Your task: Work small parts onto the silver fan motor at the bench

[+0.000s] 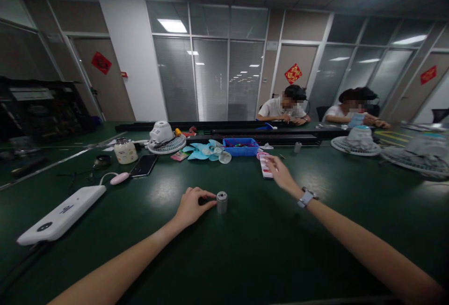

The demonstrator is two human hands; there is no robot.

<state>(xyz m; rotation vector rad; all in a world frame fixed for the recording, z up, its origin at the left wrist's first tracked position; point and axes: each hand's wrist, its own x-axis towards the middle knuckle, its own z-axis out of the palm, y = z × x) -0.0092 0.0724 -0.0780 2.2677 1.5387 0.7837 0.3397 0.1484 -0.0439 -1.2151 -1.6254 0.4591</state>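
Observation:
My left hand is at a small silver metal cylinder, which looks like a small motor. It stands upright on the table, with small dark holes in its top face. My thumb and index finger are closed at its left side, touching it. My right hand reaches farther out, over a white pad with red print. Its fingers are apart and bent down at the pad; nothing shows between them. A pink item lies just beyond, partly covered by the hand and pad.
Behind are a blue bin of small parts, light-blue fan blades and a white fan part. A cup, a phone and a white power strip lie left. Two people sit across the table. Another metal cylinder stands right.

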